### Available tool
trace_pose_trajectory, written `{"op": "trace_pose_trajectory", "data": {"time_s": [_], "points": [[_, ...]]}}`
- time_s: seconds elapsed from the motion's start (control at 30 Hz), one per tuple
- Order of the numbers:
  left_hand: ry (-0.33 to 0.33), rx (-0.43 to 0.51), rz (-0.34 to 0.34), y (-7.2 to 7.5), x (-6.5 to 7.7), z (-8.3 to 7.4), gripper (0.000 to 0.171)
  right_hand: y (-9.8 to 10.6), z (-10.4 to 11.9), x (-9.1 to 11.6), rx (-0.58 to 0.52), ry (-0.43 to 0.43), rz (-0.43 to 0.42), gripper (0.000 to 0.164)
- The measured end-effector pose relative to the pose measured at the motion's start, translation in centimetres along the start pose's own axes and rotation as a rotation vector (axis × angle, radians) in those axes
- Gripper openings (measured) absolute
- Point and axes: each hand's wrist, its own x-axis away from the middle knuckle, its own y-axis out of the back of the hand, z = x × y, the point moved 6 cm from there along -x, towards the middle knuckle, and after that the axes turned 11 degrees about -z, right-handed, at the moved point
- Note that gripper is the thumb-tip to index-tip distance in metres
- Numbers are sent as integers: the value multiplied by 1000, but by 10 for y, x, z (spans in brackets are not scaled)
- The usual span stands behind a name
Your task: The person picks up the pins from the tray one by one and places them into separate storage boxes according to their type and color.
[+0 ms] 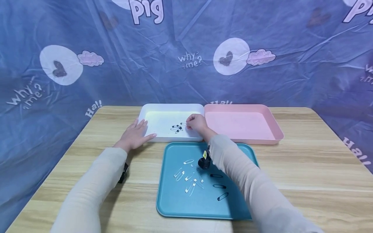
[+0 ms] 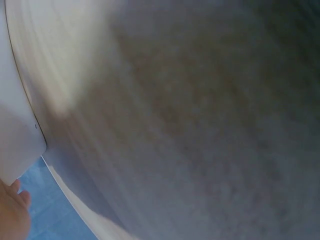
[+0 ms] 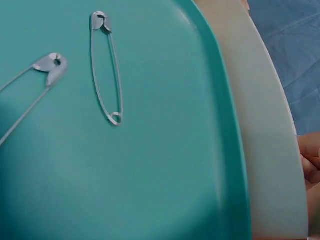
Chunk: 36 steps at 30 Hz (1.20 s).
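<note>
My right hand (image 1: 197, 123) is over the right part of the white tray (image 1: 151, 113), pinching a black safety pin (image 1: 183, 124) that sticks out to the left of the fingertips. Just below and left of it, several black safety pins (image 1: 175, 128) lie in a small heap on the tray floor. With fingers spread, my left hand (image 1: 134, 134) rests on the tray's left front corner. On the teal tray (image 1: 177, 212) lie several silver safety pins (image 1: 190, 187) and three black safety pins (image 1: 219, 186). The right wrist view shows a silver safety pin (image 3: 119, 75) up close.
A pink tray (image 1: 239, 123) stands right beside the white one, with the teal tray in front of both. All rest on a wooden table (image 1: 303, 168). A blue printed cloth (image 1: 186, 81) hangs behind. My right forearm covers part of the teal tray.
</note>
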Motion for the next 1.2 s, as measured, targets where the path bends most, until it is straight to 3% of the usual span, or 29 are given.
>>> {"op": "trace_pose_trajectory", "data": {"time_s": [0.1, 0.27, 0.73, 1.03, 1.2], "points": [[-3, 3, 3, -1, 0, 0, 89, -1, 0, 2, 54, -36, -17, 2], [4, -5, 8, -2, -1, 3, 89, -4, 3, 1, 82, -24, -22, 3], [7, -14, 5, -3, -4, 0, 89, -9, -7, -9, 48, -98, -33, 10], [12, -19, 12, 0, -4, -1, 90, -7, -1, -7, 140, -63, -26, 12], [10, -20, 15, 2, -3, -2, 89, -3, 6, 0, 105, -12, -10, 11]]}}
